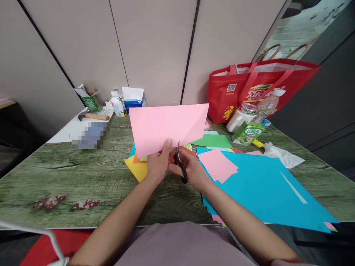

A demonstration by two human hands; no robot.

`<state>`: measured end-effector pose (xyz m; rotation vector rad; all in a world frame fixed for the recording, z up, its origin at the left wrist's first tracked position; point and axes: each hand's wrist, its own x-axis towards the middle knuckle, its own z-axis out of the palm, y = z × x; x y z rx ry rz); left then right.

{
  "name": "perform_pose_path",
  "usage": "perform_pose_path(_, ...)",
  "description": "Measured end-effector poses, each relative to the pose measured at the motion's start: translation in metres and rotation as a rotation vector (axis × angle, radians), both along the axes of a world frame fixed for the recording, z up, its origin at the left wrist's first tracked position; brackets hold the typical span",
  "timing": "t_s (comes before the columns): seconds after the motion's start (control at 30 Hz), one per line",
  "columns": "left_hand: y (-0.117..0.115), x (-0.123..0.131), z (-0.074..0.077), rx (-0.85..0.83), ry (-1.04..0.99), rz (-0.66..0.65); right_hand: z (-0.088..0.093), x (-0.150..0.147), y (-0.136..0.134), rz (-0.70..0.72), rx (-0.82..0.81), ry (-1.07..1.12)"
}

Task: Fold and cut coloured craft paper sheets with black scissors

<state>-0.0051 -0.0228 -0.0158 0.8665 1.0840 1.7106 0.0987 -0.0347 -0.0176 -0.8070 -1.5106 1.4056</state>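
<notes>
**Desk:** What do the hands hold?

**Photographer:** The left hand [158, 164] pinches the lower edge of a pink sheet [169, 125], thumb on the front. It holds the sheet upright above the middle of the worktop [83, 173]. The right hand [191, 170] is closed round the black handles of the scissors [180, 162]. The blades point up, almost together, at that same lower edge, just beside the left thumb.

**Desk:** Any risk?

**Photographer:** In my judgement, yes. The blades sit so close to the thumb that a careless snip could nick it. The sheet is gripped at one spot only, so it could sag or twist and send a cut crooked.

**Desk:** Counts?

**Photographer:** One pair of scissors and one raised pink sheet. A smaller pink piece [217, 164] lies on one large blue sheet [263, 188] that reaches the near right edge. One green sheet [213, 141] and one yellow sheet [137, 168] lie under the hands. At the far right stand one red bag [249, 88] and one green carton [246, 133]. One hammer [93, 116] lies at the far left.
</notes>
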Motion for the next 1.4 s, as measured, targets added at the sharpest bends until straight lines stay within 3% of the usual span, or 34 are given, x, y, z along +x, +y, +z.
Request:
perform_pose_path(0.67, -0.0019, 0.0008, 0.0048, -0.034, -0.003, 0.029, -0.0015, -0.0007, -0.0003, 0.028, -0.080, 0.018)
perform_pose_path(1.4, 0.0018, -0.0018, -0.0043, -0.030, 0.040, 0.041, -0.0015, -0.0030, -0.0004, 0.011, -0.102, 0.032)
